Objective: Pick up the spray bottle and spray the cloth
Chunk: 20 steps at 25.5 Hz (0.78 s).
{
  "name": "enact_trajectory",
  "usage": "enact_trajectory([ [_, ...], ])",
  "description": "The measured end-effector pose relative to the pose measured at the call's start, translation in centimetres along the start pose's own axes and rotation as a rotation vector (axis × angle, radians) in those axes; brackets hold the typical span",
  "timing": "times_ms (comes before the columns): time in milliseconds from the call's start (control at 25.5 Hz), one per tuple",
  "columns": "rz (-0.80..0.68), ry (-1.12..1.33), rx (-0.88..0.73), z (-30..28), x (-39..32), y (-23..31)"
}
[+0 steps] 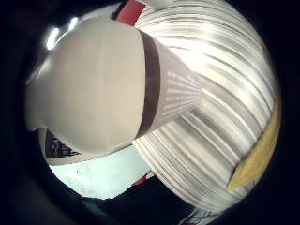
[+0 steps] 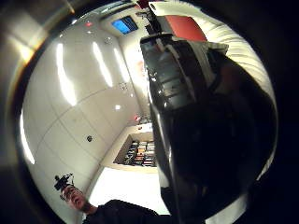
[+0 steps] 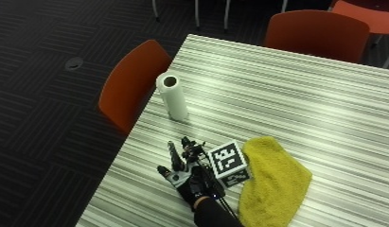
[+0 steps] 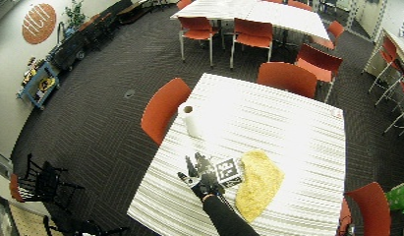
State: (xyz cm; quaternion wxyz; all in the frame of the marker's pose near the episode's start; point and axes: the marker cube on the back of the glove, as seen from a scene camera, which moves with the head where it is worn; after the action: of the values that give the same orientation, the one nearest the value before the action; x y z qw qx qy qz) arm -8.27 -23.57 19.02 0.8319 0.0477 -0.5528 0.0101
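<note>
A: So, going from the left, what's on the desk (image 3: 320,94)?

B: An orange chair (image 3: 128,87) stands at the desk's left edge. Just inside that edge a white paper towel roll (image 3: 172,97) stands upright.

A: And the hand?

B: The gloved right hand (image 3: 188,172) is nearer the front edge, on the near side of the roll and apart from it. From outside, its fingers (image 3: 174,156) point up and away, spread and mostly straight.

A: Is it holding the spray bottle?

B: From the outside view I cannot make the bottle out. The little-finger palm view, though, is filled by the white spray bottle (image 1: 93,89), with a dark band and a printed label around its body, very close to the palm. The thumb-side view shows its dark glossy sprayer head (image 2: 196,121) right against the camera. So it is at the palm; whether the fingers are curled round it, I cannot tell.

A: And the cloth?

B: The yellow cloth (image 3: 273,182) lies flat on the striped desk just right of the hand. Beyond the far right corner another orange chair (image 3: 317,33) stands.
</note>
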Motion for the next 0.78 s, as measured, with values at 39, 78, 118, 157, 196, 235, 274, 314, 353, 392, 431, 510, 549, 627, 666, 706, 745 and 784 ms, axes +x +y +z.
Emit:
enact_trajectory([
  [39,-0.004,0.001,-0.009,0.2,-0.2,0.0],
  [78,-0.011,0.000,-0.019,0.5,-0.5,0.0],
  [118,-0.019,-0.002,-0.030,0.9,-0.8,0.1],
  [157,-0.028,-0.007,-0.042,1.5,-1.1,0.2],
  [196,-0.041,-0.014,-0.053,2.0,-1.5,0.5],
  [235,-0.055,-0.023,-0.064,2.6,-1.9,0.9],
  [274,-0.072,-0.035,-0.076,3.2,-2.3,1.3],
  [314,-0.091,-0.049,-0.087,3.8,-2.8,1.7],
  [353,-0.112,-0.067,-0.099,4.3,-3.4,2.1],
  [392,-0.134,-0.090,-0.114,4.8,-4.3,2.5],
  [431,-0.159,-0.119,-0.131,5.2,-5.5,2.9],
  [510,-0.227,-0.181,-0.170,6.2,-8.5,3.7],
  [549,-0.272,-0.210,-0.189,6.5,-9.9,4.2],
  [627,-0.364,-0.274,-0.225,6.9,-12.0,5.8],
  [666,-0.390,-0.306,-0.239,6.8,-12.6,7.0],
  [706,-0.398,-0.328,-0.251,6.6,-12.9,8.3],
  [745,-0.392,-0.336,-0.262,6.3,-12.9,9.4],
  [784,-0.379,-0.329,-0.273,6.0,-12.6,10.4],
])
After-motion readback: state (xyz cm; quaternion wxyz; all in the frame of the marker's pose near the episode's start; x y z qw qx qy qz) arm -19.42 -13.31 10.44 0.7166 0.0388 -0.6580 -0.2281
